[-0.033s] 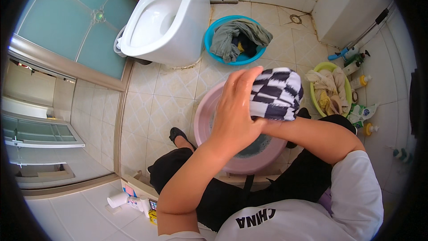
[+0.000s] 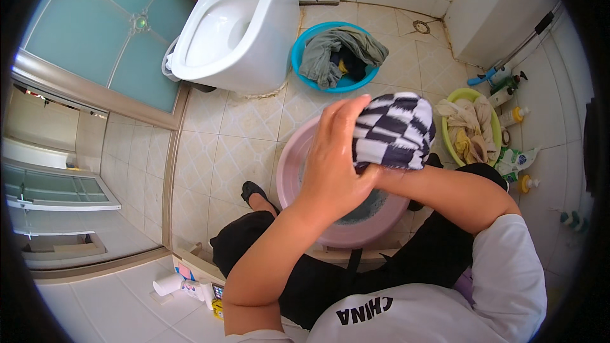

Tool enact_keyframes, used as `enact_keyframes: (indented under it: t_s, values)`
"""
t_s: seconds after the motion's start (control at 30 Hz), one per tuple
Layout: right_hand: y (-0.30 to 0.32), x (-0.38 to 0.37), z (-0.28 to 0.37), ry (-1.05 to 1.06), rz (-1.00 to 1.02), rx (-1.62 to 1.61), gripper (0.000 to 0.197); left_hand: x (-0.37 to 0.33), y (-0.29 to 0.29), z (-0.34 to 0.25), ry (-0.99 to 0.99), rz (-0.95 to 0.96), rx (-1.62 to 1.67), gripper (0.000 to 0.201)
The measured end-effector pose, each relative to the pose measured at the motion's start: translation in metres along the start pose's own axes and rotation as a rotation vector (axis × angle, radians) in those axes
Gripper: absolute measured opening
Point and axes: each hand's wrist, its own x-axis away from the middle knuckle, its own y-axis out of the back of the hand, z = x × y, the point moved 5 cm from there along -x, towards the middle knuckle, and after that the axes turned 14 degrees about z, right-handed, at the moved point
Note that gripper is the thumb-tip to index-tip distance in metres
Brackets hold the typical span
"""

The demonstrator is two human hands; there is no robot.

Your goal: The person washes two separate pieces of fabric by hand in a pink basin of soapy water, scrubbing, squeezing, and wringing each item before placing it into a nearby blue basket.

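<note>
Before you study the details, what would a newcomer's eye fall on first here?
The boldest thing is the checked cloth, held up in the hands above the pink basin near the centre. Beyond, beside the white toilet, sits a blue basin heaped with grey and dark clothes; a yellow-green basin holds pale cloth at right.

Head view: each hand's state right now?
Left hand: curved against the checkered cloth; grip cannot be told.
Right hand: hidden by the cloth; cannot be told.
</note>
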Motion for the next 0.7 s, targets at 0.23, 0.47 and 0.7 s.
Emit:
enact_keyframes:
  t_s: [0.23,0.47,0.7]
  values:
    - [0.026,0.003,0.036,-0.08,-0.206,-0.01,0.036,0.033,-0.013,0.014,-0.016,-0.112,0.013,0.074]
    - [0.026,0.004,0.049,0.079,-0.45,-0.17,0.028,0.033,-0.025,0.003,0.132,-0.257,-0.205,0.084]
    - [-0.003,0.002,0.054,0.108,-0.279,-0.393,0.03,0.012,-0.008,0.047,0.131,-0.316,0.545,0.039]
